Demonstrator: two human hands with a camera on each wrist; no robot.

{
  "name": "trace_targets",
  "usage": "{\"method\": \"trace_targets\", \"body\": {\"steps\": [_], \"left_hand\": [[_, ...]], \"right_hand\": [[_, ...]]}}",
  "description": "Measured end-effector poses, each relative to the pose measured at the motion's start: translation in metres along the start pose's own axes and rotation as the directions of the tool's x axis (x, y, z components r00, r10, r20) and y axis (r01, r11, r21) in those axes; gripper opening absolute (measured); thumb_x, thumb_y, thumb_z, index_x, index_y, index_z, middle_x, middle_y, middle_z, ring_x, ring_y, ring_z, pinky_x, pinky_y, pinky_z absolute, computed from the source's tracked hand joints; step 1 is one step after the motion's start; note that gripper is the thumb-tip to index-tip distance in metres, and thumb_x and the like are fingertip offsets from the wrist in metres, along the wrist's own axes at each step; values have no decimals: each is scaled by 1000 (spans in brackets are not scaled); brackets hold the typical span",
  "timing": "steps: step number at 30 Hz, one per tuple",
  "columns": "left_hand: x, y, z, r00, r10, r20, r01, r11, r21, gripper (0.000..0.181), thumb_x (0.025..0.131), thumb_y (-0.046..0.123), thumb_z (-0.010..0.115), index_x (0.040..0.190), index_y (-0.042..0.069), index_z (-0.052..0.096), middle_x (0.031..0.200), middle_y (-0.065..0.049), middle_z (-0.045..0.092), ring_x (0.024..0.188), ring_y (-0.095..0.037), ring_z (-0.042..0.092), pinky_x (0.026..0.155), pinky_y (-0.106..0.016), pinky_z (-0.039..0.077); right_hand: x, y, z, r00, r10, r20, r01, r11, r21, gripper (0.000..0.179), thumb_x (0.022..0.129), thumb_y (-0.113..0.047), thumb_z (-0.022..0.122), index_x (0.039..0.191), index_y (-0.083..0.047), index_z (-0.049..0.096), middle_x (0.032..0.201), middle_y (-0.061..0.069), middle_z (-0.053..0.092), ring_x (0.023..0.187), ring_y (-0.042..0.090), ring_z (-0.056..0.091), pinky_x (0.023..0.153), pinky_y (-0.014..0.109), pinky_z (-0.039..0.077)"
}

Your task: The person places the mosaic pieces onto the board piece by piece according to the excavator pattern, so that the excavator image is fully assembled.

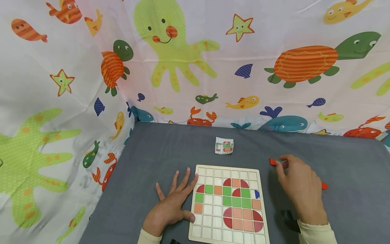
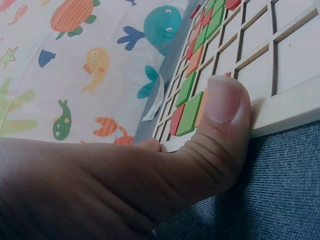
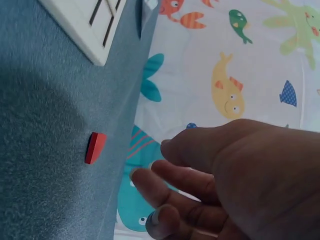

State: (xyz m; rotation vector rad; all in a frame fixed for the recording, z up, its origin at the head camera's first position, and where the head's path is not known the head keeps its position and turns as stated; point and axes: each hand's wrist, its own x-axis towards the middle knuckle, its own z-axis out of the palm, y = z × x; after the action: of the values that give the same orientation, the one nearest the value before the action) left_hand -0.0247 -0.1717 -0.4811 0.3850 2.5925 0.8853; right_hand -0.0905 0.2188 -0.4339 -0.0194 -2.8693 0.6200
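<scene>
My left hand (image 1: 173,206) lies with fingers spread at the left side of a wooden grid board (image 1: 230,167), its thumb (image 2: 225,102) resting on the rim. Red, green and salmon tiles fill several cells, and one cell at the right holds a blue-and-white tile (image 1: 255,194). To the right of the board, my right hand (image 1: 300,189) hovers with loosely bent fingers (image 3: 150,185) holding nothing. Near them, apart from the fingertips, a red quarter-round piece (image 3: 96,148) lies on the grey cloth. Another red piece (image 1: 324,185) shows partly behind that hand.
A small printed card (image 1: 224,145) with a coloured grid pattern lies beyond the board. Grey cloth (image 1: 170,149) covers the table. Behind and to the left hangs a white curtain (image 1: 195,30) printed with sea animals.
</scene>
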Motion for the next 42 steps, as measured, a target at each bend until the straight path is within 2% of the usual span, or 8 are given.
{"method": "trace_targets", "body": {"steps": [5, 9, 16, 25, 33, 37, 40, 42], "left_hand": [[-2, 13, -7, 999, -44, 17, 44, 999, -2, 133, 61, 41, 95, 171, 33, 20, 179, 0, 1, 162, -41, -12, 98, -88, -27], [1, 4, -1, 999, -49, 24, 49, 999, 6, 134, 62, 45, 93, 171, 39, 16, 179, 4, -3, 162, -38, -16, 98, -86, -30], [-1, 11, -5, 998, -53, 29, 53, 999, 3, 134, 62, 41, 96, 171, 36, 19, 179, 1, 1, 162, -41, -13, 98, -88, -26], [-2, 15, -8, 998, -66, 26, 65, 998, 23, 133, 63, 40, 95, 171, 34, 19, 179, 1, 0, 162, -40, -14, 99, -88, -27], [-1, 13, -8, 997, -67, 27, 66, 998, 24, 134, 62, 40, 96, 171, 34, 19, 179, 1, 1, 162, -40, -14, 99, -88, -27], [-1, 13, -8, 997, -68, 35, 67, 998, 19, 133, 63, 40, 95, 171, 35, 18, 179, 3, -1, 162, -38, -15, 99, -87, -27], [-1, 13, -8, 997, -65, 35, 65, 998, 15, 133, 63, 40, 95, 171, 35, 18, 179, 3, -1, 162, -38, -15, 99, -87, -27], [-1, 13, -8, 997, -65, 32, 64, 998, 14, 133, 63, 40, 95, 171, 34, 18, 179, 2, -1, 162, -38, -15, 99, -87, -27]], "right_hand": [[7, 5, 5, 998, 40, 42, -39, 999, -23, 31, 98, -25, 73, 116, 0, 73, 92, 16, 74, 58, 28, 62, 38, 37, 39], [12, 10, 14, 994, 55, 92, -51, 998, -44, 34, 98, -28, 74, 119, -1, 72, 88, 16, 72, 60, 31, 62, 40, 42, 42], [16, 16, 25, 986, 21, 166, -9, 998, -70, 27, 94, -15, 79, 118, -5, 75, 98, 24, 67, 65, 34, 61, 45, 49, 47], [19, 13, 28, 986, -20, 165, 30, 998, -58, 26, 92, -3, 75, 117, -10, 76, 102, 25, 64, 64, 31, 58, 45, 47, 47], [24, 6, 31, 975, -48, 215, 60, 997, -52, 32, 92, -21, 84, 119, -8, 75, 104, 25, 62, 67, 29, 58, 47, 45, 47], [26, 3, 32, 969, -60, 239, 71, 997, -36, 23, 93, -9, 81, 115, -13, 77, 105, 22, 62, 66, 28, 58, 48, 43, 47], [27, 1, 32, 960, -54, 273, 64, 998, -26, 26, 92, 1, 74, 113, -15, 77, 110, 24, 60, 67, 30, 57, 48, 41, 46], [28, 0, 31, 958, -53, 283, 61, 998, -21, 26, 93, -2, 73, 116, -13, 75, 112, 25, 60, 67, 30, 57, 48, 41, 46]]}}
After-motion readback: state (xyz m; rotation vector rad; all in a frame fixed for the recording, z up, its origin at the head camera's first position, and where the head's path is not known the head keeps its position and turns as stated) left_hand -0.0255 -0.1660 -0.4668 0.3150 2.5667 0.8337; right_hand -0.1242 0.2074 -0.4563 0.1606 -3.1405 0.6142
